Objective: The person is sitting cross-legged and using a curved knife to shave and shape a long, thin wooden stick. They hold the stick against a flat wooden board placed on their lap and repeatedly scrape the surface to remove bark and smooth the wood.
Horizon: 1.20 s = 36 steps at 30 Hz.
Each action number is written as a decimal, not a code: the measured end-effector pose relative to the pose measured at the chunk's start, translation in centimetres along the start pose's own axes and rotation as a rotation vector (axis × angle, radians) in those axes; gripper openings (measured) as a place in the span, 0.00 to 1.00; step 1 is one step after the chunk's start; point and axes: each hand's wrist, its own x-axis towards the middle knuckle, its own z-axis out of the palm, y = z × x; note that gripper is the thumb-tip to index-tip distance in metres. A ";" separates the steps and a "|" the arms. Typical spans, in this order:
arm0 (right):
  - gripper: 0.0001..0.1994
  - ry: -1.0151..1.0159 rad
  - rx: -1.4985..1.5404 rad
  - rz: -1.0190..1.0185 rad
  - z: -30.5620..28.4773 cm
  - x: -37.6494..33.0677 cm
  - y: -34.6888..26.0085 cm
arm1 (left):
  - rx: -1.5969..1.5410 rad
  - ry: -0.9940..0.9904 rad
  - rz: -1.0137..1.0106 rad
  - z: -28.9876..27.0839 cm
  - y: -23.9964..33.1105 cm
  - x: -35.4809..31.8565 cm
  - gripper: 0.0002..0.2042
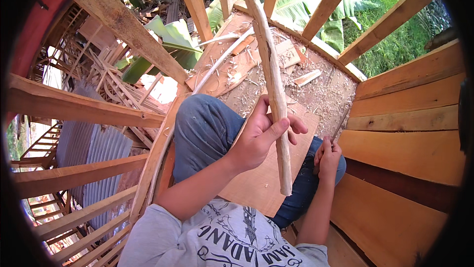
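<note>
In the head view, the left hand (259, 138) is wrapped around a long, peeled wooden pole (270, 59), thumb across its upper face and fingertips showing past its right side. The pole slants over the lap, one end near the shirt and the other running out toward the upper edge. The right hand (328, 157) is curled around a thin, dark tool (341, 124) beside the right knee; whether it is a knife cannot be told. A flat wooden board (256, 180) lies across the legs in blue jeans (200, 128). The gray T-shirt (173, 237) carries dark printed lettering (249, 222), partly curved and creased, around a feather-like emblem. Beyond the knees, the floor (331, 91) is strewn with curled wood shavings, flat offcuts (286, 53) and a long pale strip (224, 57). Planks (400, 153) form a wall at right, and spaced wooden slats (84, 104) stand at left and ahead, with broad green leaves (294, 5) and corrugated metal sheets (96, 163) outside them.
</note>
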 end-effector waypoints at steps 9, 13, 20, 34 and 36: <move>0.20 -0.080 0.339 0.090 -0.1 -2.7 0.6 | 0.005 0.123 0.096 -0.1 -3.8 -1.9 0.11; 0.19 -0.211 0.599 0.191 -0.6 -2.9 0.6 | -0.054 0.049 0.065 0.4 -4.5 -2.5 0.10; 0.14 -0.294 0.651 0.073 0.0 -3.7 -0.9 | -0.214 0.066 0.096 1.1 -2.9 -1.5 0.08; 0.15 -0.211 0.810 0.048 -3.8 -3.5 -2.7 | 0.647 -0.434 -0.876 -1.6 3.5 -5.7 0.14; 0.15 -0.224 0.784 0.111 -4.0 -3.6 -2.1 | 0.691 -0.770 -1.019 -1.9 6.0 -6.3 0.13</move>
